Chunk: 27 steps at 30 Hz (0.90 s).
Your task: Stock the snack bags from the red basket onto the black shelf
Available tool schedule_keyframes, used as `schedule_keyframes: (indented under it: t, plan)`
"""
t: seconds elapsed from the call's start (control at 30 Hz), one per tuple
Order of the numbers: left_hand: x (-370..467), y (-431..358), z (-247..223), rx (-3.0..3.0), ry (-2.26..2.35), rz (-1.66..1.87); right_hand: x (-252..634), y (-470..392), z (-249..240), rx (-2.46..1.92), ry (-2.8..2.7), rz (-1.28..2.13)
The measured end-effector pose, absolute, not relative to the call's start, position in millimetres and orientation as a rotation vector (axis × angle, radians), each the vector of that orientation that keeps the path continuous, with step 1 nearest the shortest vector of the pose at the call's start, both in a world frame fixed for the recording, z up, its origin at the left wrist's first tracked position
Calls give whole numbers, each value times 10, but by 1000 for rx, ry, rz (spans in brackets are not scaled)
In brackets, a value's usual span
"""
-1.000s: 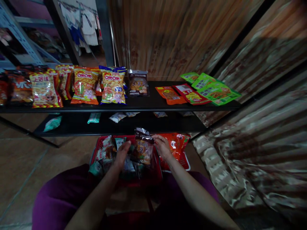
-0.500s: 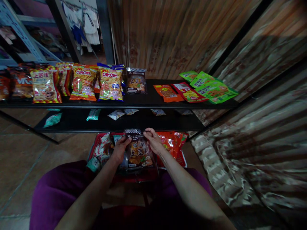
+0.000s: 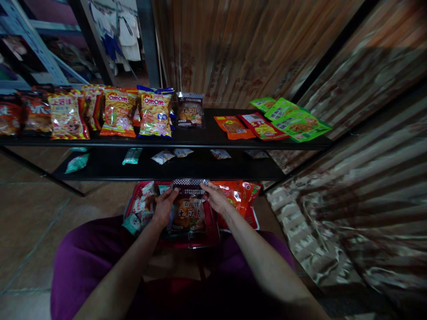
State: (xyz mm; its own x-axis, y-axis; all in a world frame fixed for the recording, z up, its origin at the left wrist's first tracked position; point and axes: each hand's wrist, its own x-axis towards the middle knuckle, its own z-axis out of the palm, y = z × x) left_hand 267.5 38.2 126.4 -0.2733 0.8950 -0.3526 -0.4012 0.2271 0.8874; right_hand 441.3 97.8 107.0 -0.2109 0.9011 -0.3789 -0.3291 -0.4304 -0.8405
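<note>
Both hands hold one dark snack bag (image 3: 189, 209) over the red basket (image 3: 213, 233) that sits in front of the person's knees; the bag stands upright, its checkered top seal facing the shelves. Left hand (image 3: 163, 208) pinches the upper left corner, fingers closed on the seal; right hand (image 3: 216, 198) pinches the upper right corner the same way, fingers closed on it. Judgement on handling: light, air-filled, film slick and crinkly, contents brittle (likely crisps), so the flat seal strip is the safest place to take hold; squeezing the belly would risk crushing. Basket also holds small packets (image 3: 143, 209) to the left of the bag; orange packs (image 3: 238, 198) lie just beside the right hand. Above: lower shelf (image 3: 100, 171) with a few small sachets; upper shelf (image 3: 207, 141) with a row of upright bags, among them a matching dark bag (image 3: 190, 112), and flat green pouches (image 3: 293, 122) at the right end.
</note>
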Motion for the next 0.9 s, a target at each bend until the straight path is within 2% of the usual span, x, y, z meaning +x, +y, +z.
schedule_keyframes:
  t: [0.2,0.43,0.57,0.7,0.9]
  plan:
    - [2714,411,1231,437,1434,1460,4384,962,1156,-1133,-782,1754]
    - [2622,550,1225,343,1392,1517,4443,916,1119,-1007,-906,2017]
    - [2498,620,1226,432,1567,1536,4432,836,1122,-899,-1020,2168]
    - [2426,692,1155,478,1678,1551,4372,777,1124,-847,-1027,2168]
    - [2441,728,1174,475,1571,1486,4329,795,1108,-914,-1035,2095]
